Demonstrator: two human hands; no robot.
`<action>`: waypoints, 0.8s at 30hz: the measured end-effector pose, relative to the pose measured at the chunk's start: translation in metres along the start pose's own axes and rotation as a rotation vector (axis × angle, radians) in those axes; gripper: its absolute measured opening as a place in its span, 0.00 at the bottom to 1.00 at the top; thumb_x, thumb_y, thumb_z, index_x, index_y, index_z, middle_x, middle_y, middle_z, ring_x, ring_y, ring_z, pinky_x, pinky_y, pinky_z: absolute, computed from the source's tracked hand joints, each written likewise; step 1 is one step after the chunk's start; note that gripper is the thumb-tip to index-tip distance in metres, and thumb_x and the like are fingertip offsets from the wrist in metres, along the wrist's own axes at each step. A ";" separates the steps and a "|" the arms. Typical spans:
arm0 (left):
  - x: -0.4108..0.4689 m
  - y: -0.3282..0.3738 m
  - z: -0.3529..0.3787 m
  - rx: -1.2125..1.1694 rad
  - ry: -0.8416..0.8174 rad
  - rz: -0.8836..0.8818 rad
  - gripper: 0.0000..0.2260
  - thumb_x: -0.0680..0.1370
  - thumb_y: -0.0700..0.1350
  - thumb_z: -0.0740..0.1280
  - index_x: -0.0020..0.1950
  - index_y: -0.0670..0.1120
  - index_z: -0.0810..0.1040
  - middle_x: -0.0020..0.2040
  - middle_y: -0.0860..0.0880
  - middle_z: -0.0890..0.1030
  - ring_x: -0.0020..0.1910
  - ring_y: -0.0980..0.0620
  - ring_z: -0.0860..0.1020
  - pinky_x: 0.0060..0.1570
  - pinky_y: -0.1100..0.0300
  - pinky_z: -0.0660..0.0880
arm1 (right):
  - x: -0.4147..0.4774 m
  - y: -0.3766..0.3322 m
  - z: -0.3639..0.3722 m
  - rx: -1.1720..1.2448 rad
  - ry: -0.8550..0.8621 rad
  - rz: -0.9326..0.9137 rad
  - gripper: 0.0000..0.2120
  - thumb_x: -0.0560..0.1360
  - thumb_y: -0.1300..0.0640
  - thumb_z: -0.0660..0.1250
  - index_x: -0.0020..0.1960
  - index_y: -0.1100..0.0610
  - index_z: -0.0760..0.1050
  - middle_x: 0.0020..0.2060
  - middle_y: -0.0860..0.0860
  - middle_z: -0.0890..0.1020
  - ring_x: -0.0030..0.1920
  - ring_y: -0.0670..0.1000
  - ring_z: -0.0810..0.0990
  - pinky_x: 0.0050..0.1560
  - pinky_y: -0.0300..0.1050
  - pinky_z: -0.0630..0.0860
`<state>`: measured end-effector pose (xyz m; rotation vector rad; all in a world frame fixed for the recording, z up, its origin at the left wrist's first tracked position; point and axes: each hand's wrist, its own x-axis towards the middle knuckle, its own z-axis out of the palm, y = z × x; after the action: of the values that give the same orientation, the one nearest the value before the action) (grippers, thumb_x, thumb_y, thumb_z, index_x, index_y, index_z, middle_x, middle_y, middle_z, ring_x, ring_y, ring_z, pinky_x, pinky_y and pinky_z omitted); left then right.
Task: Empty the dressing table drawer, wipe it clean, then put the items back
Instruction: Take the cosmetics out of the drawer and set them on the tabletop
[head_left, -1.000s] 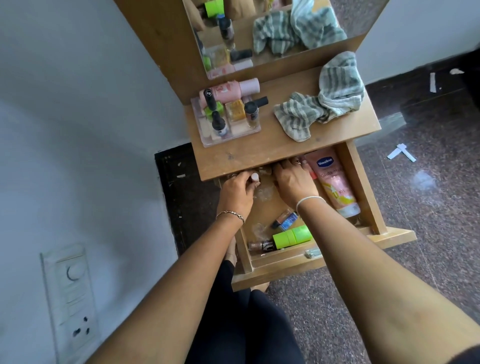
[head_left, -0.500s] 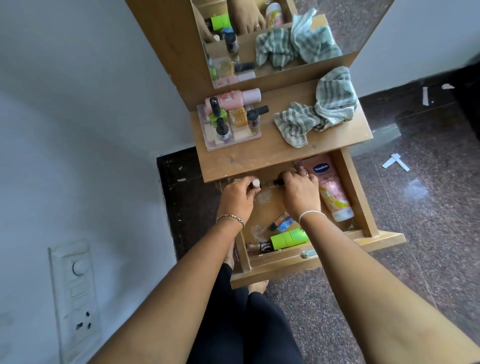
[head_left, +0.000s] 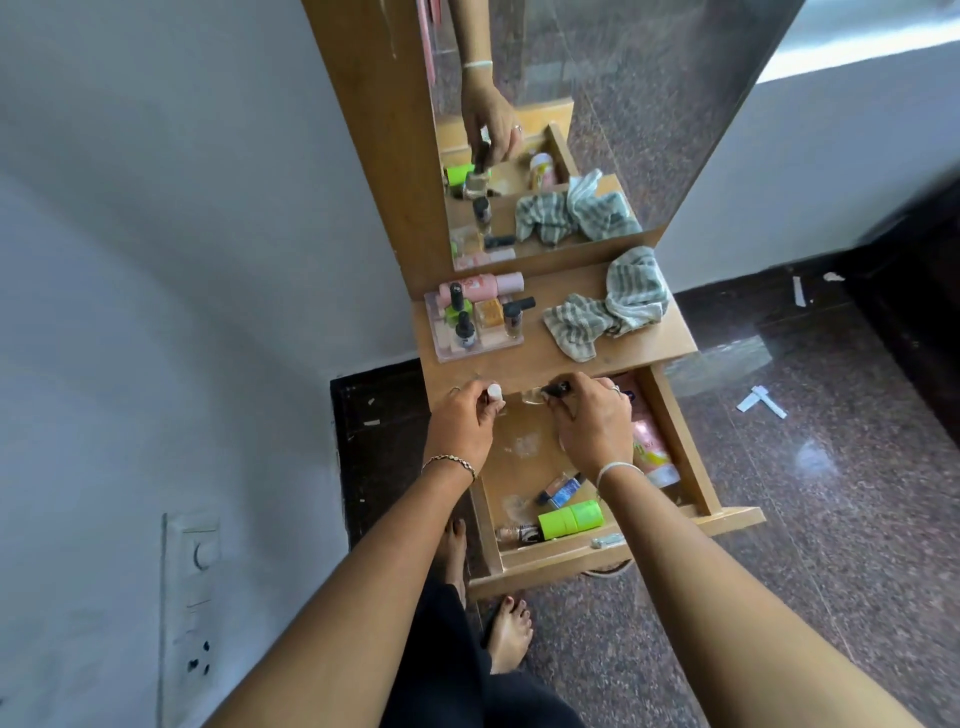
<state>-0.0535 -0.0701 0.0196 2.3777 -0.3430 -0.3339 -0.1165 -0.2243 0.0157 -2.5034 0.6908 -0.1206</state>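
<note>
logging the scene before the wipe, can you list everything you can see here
drawer: 1, wooden, pulled open
pink tube: 1, drawer's right side
green-capped bottle: 1, drawer front
small blue bottle: 1, drawer, behind green one
clear tray: 1, tabletop left, holding small bottles
pink bottle: 1, lying at tray's back
striped cloth: 1, grey-white, tabletop right
mirror: 1, behind tabletop
left hand: grip on white-capped bottle
right hand: grip on black-capped bottle

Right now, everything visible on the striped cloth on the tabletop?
The striped cloth is soft woven fabric, grey-green with pale stripes. It lies crumpled and folded over itself on the right half of the wooden tabletop, its upper end bunched against the base of the mirror, which reflects it. One flat corner reaches toward the front edge. Neither hand touches it, and it sits apart from the clear tray of bottles.
</note>
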 end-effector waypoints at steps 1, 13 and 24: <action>0.002 -0.001 -0.005 0.003 0.010 -0.006 0.12 0.77 0.44 0.67 0.60 0.44 0.77 0.49 0.44 0.81 0.48 0.47 0.79 0.47 0.54 0.77 | 0.003 -0.006 -0.001 0.014 0.006 -0.012 0.08 0.75 0.51 0.68 0.52 0.53 0.79 0.46 0.52 0.83 0.53 0.56 0.77 0.54 0.51 0.68; 0.043 -0.015 -0.048 -0.040 0.141 -0.072 0.12 0.76 0.41 0.68 0.60 0.45 0.76 0.52 0.44 0.82 0.50 0.47 0.81 0.47 0.59 0.75 | 0.046 -0.056 -0.006 0.001 0.032 -0.138 0.10 0.78 0.49 0.62 0.55 0.53 0.74 0.48 0.51 0.83 0.55 0.55 0.75 0.56 0.52 0.66; 0.078 -0.018 -0.053 -0.028 0.151 -0.081 0.11 0.76 0.40 0.68 0.58 0.44 0.74 0.52 0.44 0.82 0.51 0.44 0.80 0.52 0.49 0.79 | 0.072 -0.070 -0.004 -0.179 0.036 -0.244 0.09 0.76 0.53 0.65 0.54 0.56 0.76 0.52 0.54 0.78 0.55 0.58 0.73 0.56 0.55 0.65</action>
<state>0.0396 -0.0512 0.0345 2.3763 -0.1713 -0.1936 -0.0232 -0.2113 0.0517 -2.7568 0.4232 -0.2003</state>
